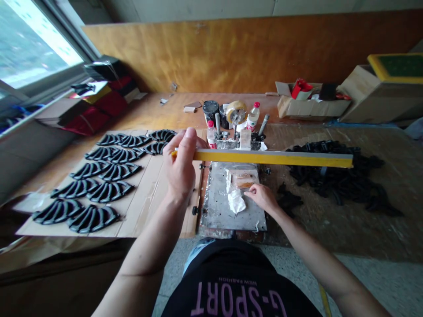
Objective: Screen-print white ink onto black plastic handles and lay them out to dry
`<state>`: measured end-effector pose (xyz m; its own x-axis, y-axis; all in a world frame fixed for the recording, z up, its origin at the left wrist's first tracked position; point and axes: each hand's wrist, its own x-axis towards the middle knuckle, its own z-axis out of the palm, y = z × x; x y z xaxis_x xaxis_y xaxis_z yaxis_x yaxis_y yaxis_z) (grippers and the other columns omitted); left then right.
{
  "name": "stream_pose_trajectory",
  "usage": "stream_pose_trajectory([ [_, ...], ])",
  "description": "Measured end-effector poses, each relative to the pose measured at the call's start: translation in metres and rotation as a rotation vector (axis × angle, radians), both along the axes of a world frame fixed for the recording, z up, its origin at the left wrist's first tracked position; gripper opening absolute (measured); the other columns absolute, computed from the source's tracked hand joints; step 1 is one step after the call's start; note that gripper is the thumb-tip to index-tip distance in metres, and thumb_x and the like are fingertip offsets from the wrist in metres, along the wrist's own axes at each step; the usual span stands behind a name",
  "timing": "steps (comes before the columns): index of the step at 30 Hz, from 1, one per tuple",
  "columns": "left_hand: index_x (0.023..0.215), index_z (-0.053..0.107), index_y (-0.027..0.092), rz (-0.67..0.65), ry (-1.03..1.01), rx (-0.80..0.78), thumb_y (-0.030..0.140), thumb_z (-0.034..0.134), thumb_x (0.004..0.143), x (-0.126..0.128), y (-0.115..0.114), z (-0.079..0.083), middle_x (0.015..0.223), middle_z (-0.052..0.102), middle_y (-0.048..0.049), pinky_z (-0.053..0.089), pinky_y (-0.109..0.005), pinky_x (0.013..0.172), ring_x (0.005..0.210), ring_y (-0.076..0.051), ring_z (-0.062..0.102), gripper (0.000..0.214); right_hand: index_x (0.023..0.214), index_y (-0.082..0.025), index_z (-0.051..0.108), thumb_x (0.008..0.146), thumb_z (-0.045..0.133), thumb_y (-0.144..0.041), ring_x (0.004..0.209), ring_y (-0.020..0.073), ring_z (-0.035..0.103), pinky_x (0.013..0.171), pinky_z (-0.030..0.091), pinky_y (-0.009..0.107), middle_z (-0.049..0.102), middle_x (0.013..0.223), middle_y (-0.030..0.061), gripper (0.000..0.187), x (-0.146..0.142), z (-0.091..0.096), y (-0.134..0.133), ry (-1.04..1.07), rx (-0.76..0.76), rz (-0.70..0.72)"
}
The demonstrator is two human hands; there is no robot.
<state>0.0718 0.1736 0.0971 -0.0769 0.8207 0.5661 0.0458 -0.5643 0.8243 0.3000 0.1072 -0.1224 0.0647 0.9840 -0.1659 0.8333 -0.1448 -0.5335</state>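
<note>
My left hand (181, 163) is raised and wrapped round the left end of a long yellow frame (274, 157), seen edge-on and held level above a metal plate (218, 215). My right hand (262, 197) is low over that plate, fingers curled together at the edge of a small brown fixture (245, 180). What its fingertips hold, if anything, is too small to make out. A crumpled white tissue (236, 201) lies on the plate, just left of my right fingertips.
Black fan-shaped pieces (94, 218) lie in rows on cardboard (142, 211) at left. A heap of black parts (330, 176) covers the right side. Behind the plate stand a clamp mechanism (245, 140), a tape roll (236, 112), red-capped bottles (253, 115) and a black tub (210, 110).
</note>
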Motion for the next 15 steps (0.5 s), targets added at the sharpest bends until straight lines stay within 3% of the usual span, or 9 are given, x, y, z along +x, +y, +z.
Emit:
stream_pose_trajectory([
  [3,0.059,0.053,0.020,0.009,0.021,0.036,0.040,0.044,0.094,0.000,0.008,0.002,0.059,0.052,-0.0005,0.048,-0.028,0.066,0.062,-0.012,0.058,0.041,0.077,-0.020,0.062,0.077,0.068,-0.038,0.084,0.0193,0.063,0.069,0.044,0.027,0.067,0.094,0.0062,0.018,-0.039,-0.011,-0.014,-0.034,-0.019,0.030],
  [5,0.061,0.053,0.020,0.016,0.040,0.043,0.037,0.044,0.095,-0.001,0.011,0.001,0.060,0.053,-0.0007,0.048,-0.028,0.066,0.062,-0.012,0.058,0.040,0.070,-0.020,0.058,0.077,0.065,-0.032,0.082,0.0189,0.062,0.069,0.044,0.027,0.066,0.089,0.0053,0.015,-0.048,-0.013,-0.015,0.061,-0.021,0.027],
  [8,0.063,0.054,0.020,0.027,0.068,0.034,0.036,0.043,0.095,-0.002,0.011,-0.001,0.061,0.055,-0.0009,0.048,-0.028,0.067,0.063,-0.012,0.058,0.037,0.073,-0.021,0.055,0.075,0.061,-0.032,0.073,0.0184,0.061,0.065,0.047,0.028,0.064,0.075,0.0022,0.013,-0.049,-0.011,-0.007,0.428,-0.025,-0.157],
  [11,0.063,0.054,0.020,0.039,0.069,0.012,0.037,0.043,0.095,-0.004,0.003,-0.003,0.061,0.055,-0.0007,0.048,-0.028,0.068,0.065,-0.012,0.058,0.038,0.088,-0.021,0.056,0.070,0.063,-0.041,0.068,0.0186,0.063,0.057,0.050,0.030,0.067,0.081,0.0021,0.028,-0.052,0.004,0.013,0.934,-0.035,-0.422],
  [13,0.061,0.054,0.020,0.031,0.050,-0.011,0.038,0.044,0.095,-0.004,-0.007,-0.007,0.060,0.054,-0.0002,0.049,-0.028,0.067,0.064,-0.012,0.059,0.039,0.094,-0.021,0.057,0.068,0.064,-0.045,0.070,0.0193,0.064,0.057,0.053,0.031,0.068,0.085,0.0030,0.036,-0.057,0.019,0.024,1.155,-0.028,-0.478],
  [15,0.060,0.053,0.019,0.002,0.017,-0.024,0.037,0.045,0.094,-0.006,-0.020,-0.014,0.058,0.054,0.0002,0.049,-0.029,0.067,0.063,-0.013,0.060,0.039,0.092,-0.022,0.060,0.069,0.063,-0.048,0.073,0.0195,0.065,0.059,0.054,0.031,0.069,0.080,0.0024,0.035,-0.060,0.034,0.026,1.198,-0.007,-0.436],
])
